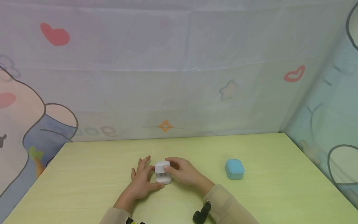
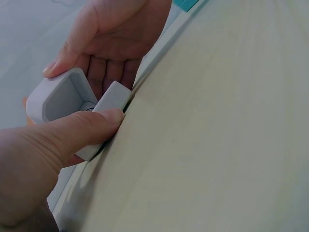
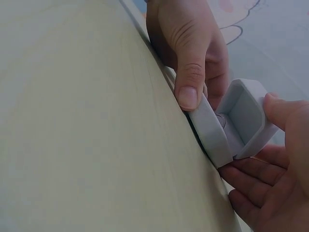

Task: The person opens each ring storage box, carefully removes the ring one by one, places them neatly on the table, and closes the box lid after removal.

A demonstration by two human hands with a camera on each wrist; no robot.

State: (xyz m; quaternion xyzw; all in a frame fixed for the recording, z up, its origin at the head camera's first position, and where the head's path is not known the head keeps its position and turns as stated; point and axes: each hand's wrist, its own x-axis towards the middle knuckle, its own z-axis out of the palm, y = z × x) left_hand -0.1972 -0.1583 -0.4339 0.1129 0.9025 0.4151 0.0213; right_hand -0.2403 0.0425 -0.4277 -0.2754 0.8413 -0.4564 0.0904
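A small white ring box [image 1: 163, 179] sits on the table with its lid raised. My left hand [image 1: 141, 185] grips its base from the left, the thumb at the front face. With the thumb on its edge, my right hand [image 1: 183, 171] holds the lid [image 2: 53, 94] from the right. Inside the box a thin ring [image 3: 221, 120] shows in part; the lid and base hide the rest. The remaining right-hand fingers lie behind the box, partly hidden in the left wrist view.
A light blue box [image 1: 234, 169], its lid down, stands on the table to the right of my hands. The pale yellow table [image 1: 98, 168] ends at a printed cloth backdrop [image 1: 179, 77], with another cloth panel along the right side.
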